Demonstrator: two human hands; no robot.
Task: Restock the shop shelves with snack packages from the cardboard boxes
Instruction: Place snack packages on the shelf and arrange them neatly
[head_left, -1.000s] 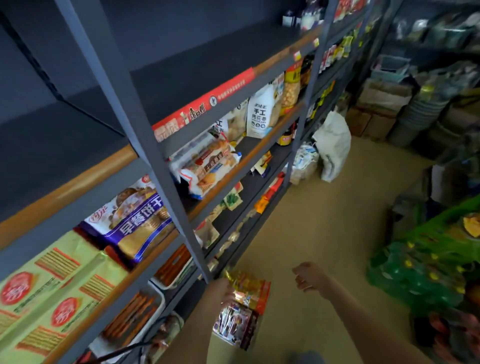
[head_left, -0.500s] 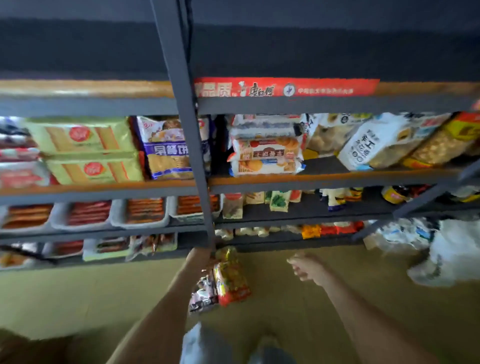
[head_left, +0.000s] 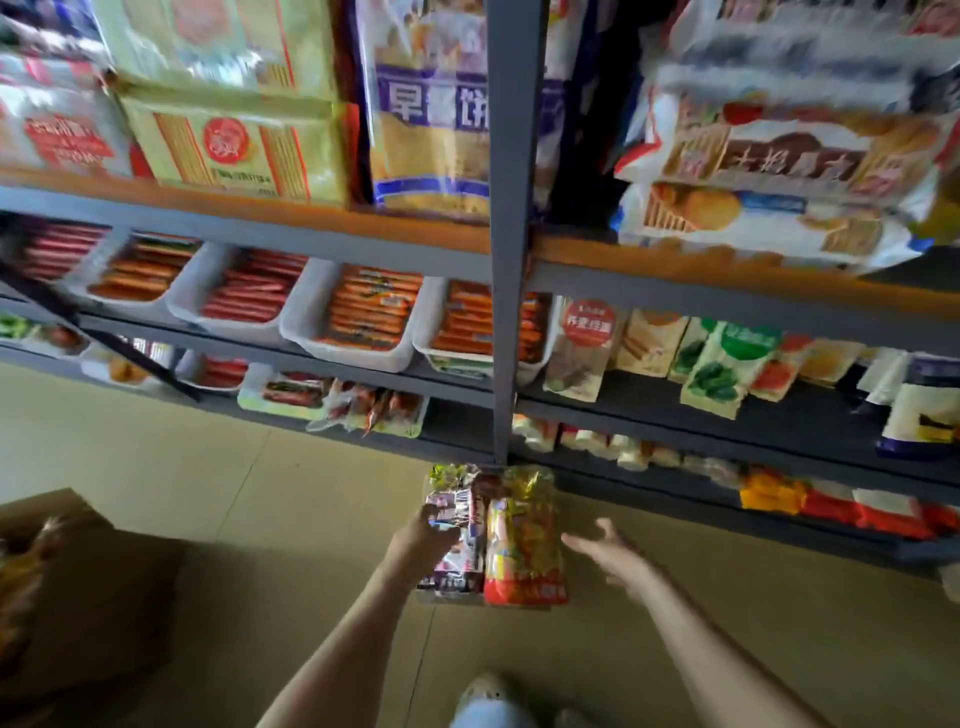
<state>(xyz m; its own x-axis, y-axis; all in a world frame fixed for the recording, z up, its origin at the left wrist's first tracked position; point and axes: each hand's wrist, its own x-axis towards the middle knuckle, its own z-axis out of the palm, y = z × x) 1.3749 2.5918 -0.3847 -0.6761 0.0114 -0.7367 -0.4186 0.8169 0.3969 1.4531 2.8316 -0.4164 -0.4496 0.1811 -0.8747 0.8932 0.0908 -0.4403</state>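
My left hand (head_left: 423, 535) grips a bundle of snack packages (head_left: 522, 540), a yellow-red one on the right and a purple-white one beside it, held low in front of the grey shelf post (head_left: 509, 260). Just right of the bundle, my right hand (head_left: 608, 551) has its fingers spread and holds nothing. A brown cardboard box (head_left: 88, 587) stands on the floor at the lower left. The grey shelves (head_left: 727, 296) carry biscuit bags above, white trays of orange sausage packs in the middle and small packets on the lower levels.
Beige floor (head_left: 260, 478) lies between the box and the shelves. A diagonal grey brace (head_left: 104, 343) crosses the lower left shelf. My shoe (head_left: 483, 696) is at the bottom centre. The dark lower shelf board (head_left: 810, 421) right of the post shows bare patches between packets.
The view has swung to face the shelves and come closer and lower. My left hand keeps its hold on the bundle. My right hand's fingers have uncurled and moved toward the packages.
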